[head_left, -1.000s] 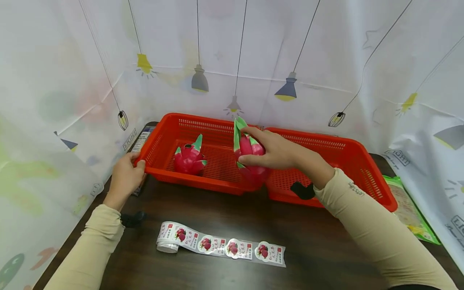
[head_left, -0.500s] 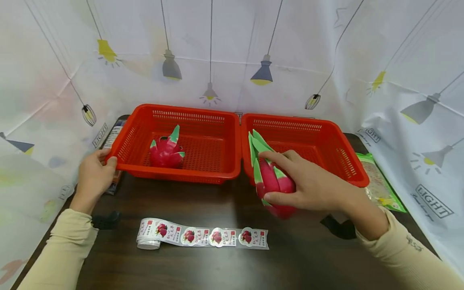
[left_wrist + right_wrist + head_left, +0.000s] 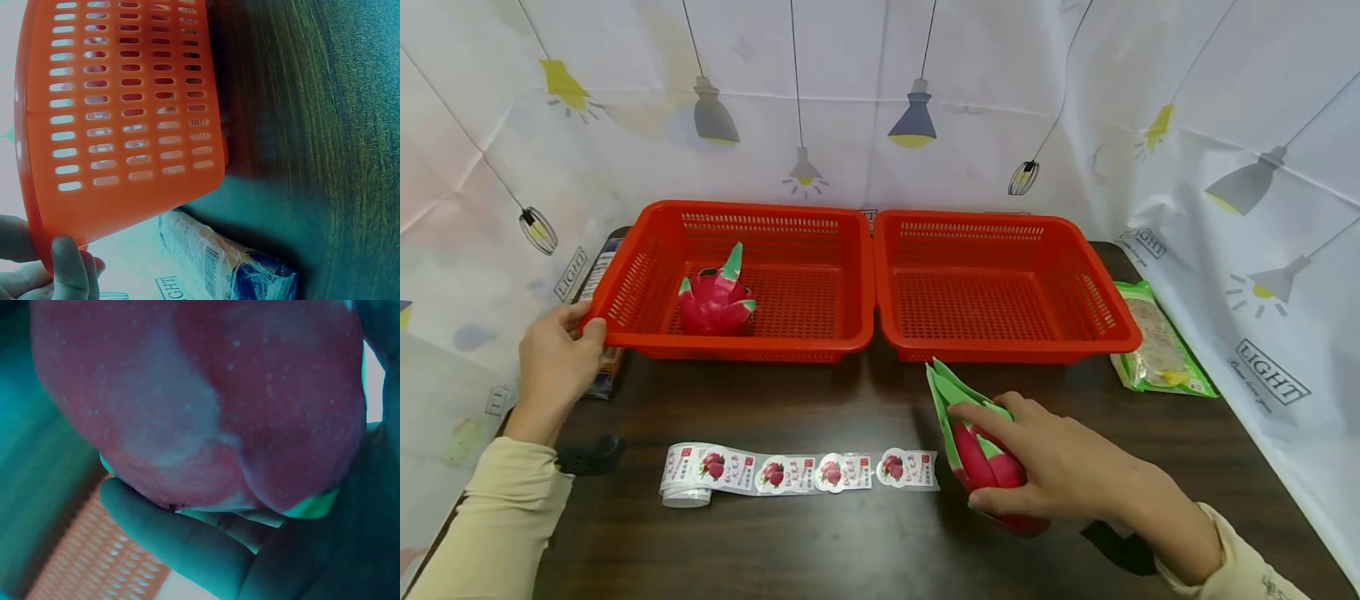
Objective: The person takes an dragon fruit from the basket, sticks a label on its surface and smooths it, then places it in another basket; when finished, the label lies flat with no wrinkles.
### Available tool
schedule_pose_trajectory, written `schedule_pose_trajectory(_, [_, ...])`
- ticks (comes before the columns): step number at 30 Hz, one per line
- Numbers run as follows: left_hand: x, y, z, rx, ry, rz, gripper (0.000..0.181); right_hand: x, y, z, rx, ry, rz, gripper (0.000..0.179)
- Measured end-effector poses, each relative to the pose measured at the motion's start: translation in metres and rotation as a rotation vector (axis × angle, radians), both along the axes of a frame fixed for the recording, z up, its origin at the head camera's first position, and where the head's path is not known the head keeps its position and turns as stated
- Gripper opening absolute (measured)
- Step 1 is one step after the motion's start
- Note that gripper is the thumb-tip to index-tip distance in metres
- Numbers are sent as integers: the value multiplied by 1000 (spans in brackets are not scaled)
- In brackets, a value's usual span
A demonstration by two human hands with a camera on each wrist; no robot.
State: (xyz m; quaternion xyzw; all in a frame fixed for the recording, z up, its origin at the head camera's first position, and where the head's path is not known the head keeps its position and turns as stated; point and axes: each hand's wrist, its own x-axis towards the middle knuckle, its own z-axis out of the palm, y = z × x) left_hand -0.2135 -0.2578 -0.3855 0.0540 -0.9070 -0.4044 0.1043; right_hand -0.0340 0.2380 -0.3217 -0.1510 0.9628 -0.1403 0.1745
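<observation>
My right hand [image 3: 1052, 458] grips a pink dragon fruit [image 3: 981, 458] with long green leaf tips, low over the dark table right of a label strip. In the right wrist view the dragon fruit [image 3: 200, 406] fills most of the picture, with fingers curled beneath it. At the left, my left hand [image 3: 557, 358] pinches the front left corner of a red plastic basket [image 3: 737, 340]; the left wrist view shows fingers [image 3: 69, 269] on that basket's rim [image 3: 31, 187]. A second dragon fruit [image 3: 715, 300] sits inside this basket.
Beside it stands another red basket [image 3: 1000, 346] with a bare mesh floor. A roll of dragon fruit stickers [image 3: 687, 479] lies partly unrolled in front. A green-edged packet [image 3: 1161, 333] lies at right; a wrapped packet [image 3: 212, 256] lies left of the baskets.
My right hand has carried the dragon fruit from over the baskets toward me and down to the right. The left hand keeps holding the basket's corner. The head view has shifted.
</observation>
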Motion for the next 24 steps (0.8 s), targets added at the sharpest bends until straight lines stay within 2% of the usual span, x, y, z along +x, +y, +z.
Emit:
schedule_pose_trajectory(5, [2, 1, 0, -7, -17, -8, 49, -10, 5, -18, 37, 7, -20, 80])
schedule_pose_trajectory(12, [2, 1, -1, -22, 3, 14, 47, -28, 7, -32, 78, 28, -32, 83])
schedule_pose_trajectory(19, [1, -1, -3, -48, 35, 26, 47, -33, 5, -41, 117, 15, -58, 87])
schedule_pose_trajectory(24, [2, -2, -5, -82, 53, 17, 47, -35, 6, -44, 99, -8, -67, 88])
